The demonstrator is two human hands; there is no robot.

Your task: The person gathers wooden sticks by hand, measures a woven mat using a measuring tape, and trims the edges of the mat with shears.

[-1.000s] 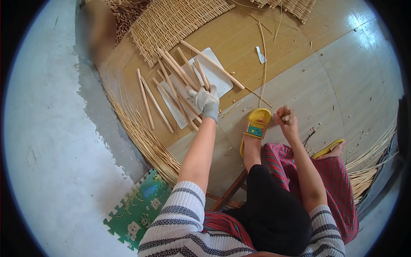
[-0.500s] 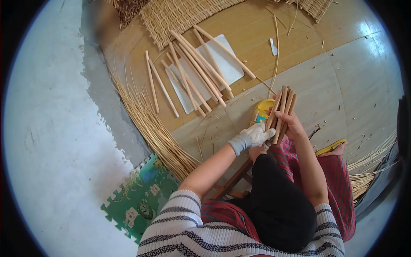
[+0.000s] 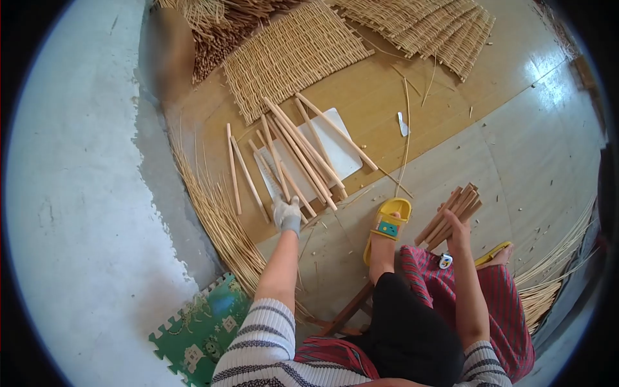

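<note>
A: Edges and room? We log open grey floor (image 3: 516, 171) beyond our right hand (image 3: 458, 232), which is curled round a bundle of short brown sticks (image 3: 465, 201), cut ends fanned.
B: Our gloved left hand (image 3: 286, 213) meets the lower ends of smooth, pale rods (image 3: 303, 155), near a coarse woven mat (image 3: 290, 61); whether it pinches one, we cannot tell.

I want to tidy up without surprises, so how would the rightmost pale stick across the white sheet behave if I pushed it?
The rightmost pale stick looks round, so it may roll sideways over the white sheet. It is probably stiff, since it lies quite straight. Being slim and apparently wooden, it seems light.
</note>
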